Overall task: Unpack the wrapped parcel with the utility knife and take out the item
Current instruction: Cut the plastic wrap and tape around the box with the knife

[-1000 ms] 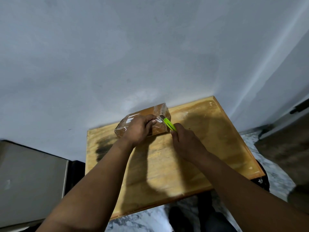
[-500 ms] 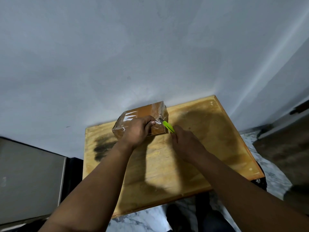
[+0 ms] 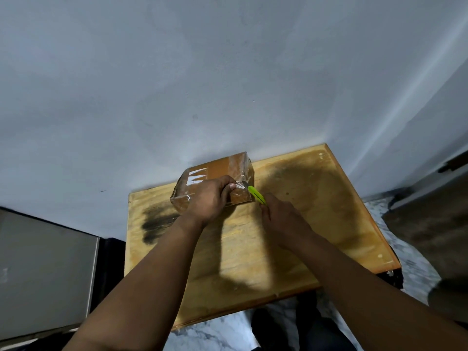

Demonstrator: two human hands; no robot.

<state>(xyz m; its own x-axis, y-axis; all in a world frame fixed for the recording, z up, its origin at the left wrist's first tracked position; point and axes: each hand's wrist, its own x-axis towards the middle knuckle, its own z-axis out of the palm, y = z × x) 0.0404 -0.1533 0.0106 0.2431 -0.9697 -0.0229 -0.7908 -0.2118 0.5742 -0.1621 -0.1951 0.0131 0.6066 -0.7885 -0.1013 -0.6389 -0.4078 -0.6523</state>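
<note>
Here the left hand (image 3: 206,198) clamps the wrapped parcel (image 3: 215,179) at the table's (image 3: 316,224) far edge while the right hand (image 3: 281,219) grips the utility knife (image 3: 255,195); best to slice shallowly, away from the bracing fingers

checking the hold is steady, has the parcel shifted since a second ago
No: the parcel sits at the same spot along the table's far edge.

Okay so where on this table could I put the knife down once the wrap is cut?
Bare wood lies right of the parcel, out to the table edge, and along the near edge between the forearms. The far-left corner is crowded: left hand grips the parcel, right hand holds the knife.
</note>
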